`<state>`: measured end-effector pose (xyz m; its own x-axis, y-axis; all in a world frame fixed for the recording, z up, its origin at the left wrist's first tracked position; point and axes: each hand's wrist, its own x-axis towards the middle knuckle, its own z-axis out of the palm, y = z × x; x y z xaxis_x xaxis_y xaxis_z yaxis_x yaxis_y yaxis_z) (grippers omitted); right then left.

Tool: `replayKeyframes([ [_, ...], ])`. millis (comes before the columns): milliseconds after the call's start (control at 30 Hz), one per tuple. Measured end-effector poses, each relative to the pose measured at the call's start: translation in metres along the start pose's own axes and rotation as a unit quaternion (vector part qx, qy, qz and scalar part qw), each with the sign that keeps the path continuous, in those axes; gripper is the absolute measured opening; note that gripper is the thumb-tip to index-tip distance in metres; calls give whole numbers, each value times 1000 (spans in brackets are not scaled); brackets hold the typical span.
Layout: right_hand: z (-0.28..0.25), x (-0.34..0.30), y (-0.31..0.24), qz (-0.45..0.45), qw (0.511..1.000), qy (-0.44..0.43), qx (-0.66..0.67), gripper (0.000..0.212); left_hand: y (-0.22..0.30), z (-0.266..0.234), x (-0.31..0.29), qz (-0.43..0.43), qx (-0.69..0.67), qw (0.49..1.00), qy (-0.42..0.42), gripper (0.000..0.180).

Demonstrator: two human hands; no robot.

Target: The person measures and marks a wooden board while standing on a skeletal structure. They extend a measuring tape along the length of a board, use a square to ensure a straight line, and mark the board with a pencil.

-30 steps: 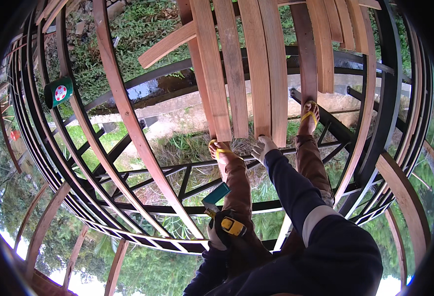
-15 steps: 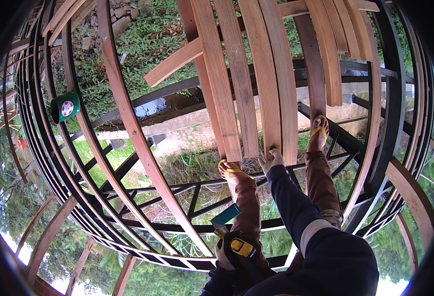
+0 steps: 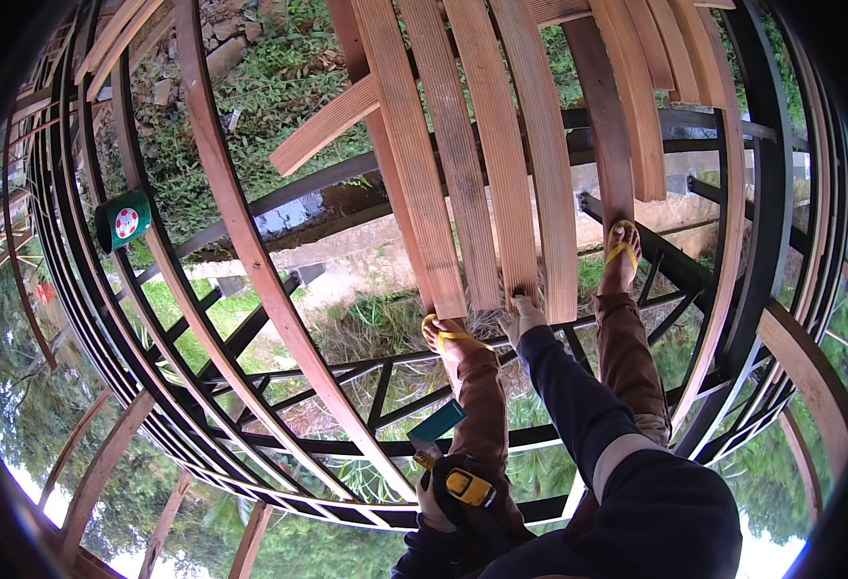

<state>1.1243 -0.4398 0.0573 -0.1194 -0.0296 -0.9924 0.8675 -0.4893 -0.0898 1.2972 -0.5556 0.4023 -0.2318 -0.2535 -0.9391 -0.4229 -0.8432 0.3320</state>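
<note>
A brown, grooved plank (image 3: 496, 145) runs slightly slanted from the frame's top edge to its middle. At lower centre sits a yellow-and-black tool (image 3: 468, 486), a teal block (image 3: 438, 422) above it, possibly joined.

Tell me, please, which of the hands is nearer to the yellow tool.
Left. The left hand holds the tool; the right hand is farther forward, at the near ends of the boards.

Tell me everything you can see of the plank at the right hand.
The plank is long, narrow, seemingly brown wood with lengthwise grooves. It lies flat, running up the picture, spaced between two similar planks. Its far end leaves the view; the right hand appears to touch its near end.
</note>
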Motion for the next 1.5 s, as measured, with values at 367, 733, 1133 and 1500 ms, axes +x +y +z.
replayKeyframes([
  [367,15,-8,-22,8,987,-5,-158,30,-27,-26,10,11,131,991,15,28],
  [733,56,-29,-70,-88,638,-52,-763,62,-25,-4,97,21,-164,986,-22,28],
  [1133,298,-96,-52,-522,-39,-302,-797,33,52,10,227,308,-109,883,336,29],
  [1500,328,-59,-18,-332,-264,-257,-868,52,62,1,204,356,88,848,383,31],
])
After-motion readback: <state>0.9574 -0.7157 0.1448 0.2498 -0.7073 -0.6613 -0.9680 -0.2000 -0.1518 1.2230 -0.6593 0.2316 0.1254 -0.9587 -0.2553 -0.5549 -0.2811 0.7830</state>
